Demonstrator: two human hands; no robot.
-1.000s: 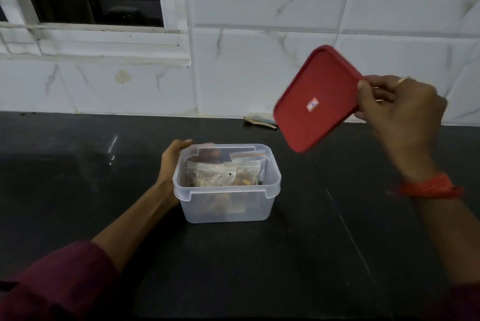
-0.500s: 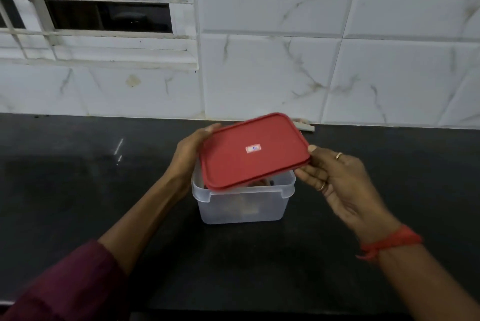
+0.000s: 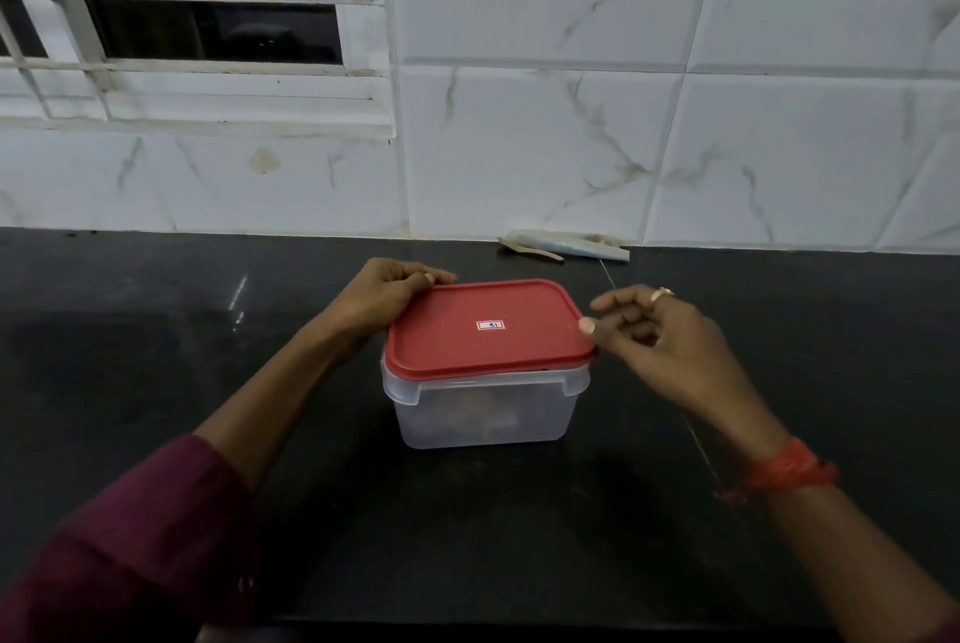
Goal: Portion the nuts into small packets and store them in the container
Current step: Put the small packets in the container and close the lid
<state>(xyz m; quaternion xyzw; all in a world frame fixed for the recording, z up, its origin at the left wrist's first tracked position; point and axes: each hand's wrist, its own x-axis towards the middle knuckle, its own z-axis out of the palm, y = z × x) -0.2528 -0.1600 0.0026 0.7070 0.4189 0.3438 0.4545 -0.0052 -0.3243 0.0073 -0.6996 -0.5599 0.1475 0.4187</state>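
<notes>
Head view shows the red lid (image 3: 488, 330) laid over the clear container (image 3: 574, 382) on the counter (image 3: 156, 382), with packets (image 3: 488, 416) dim inside. The left hand (image 3: 387, 296) grips the lid's far-left corner. The right hand (image 3: 660, 346), loosely curled, touches its right edge with the thumb. Portioning looks done; pressing the lid shut seems left.

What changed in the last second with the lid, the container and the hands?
The right hand brought the red lid down and left onto the clear container, and now touches its right edge with the thumb. The left hand shifted its grip up to the lid's far left corner. The container stayed put on the counter.
</notes>
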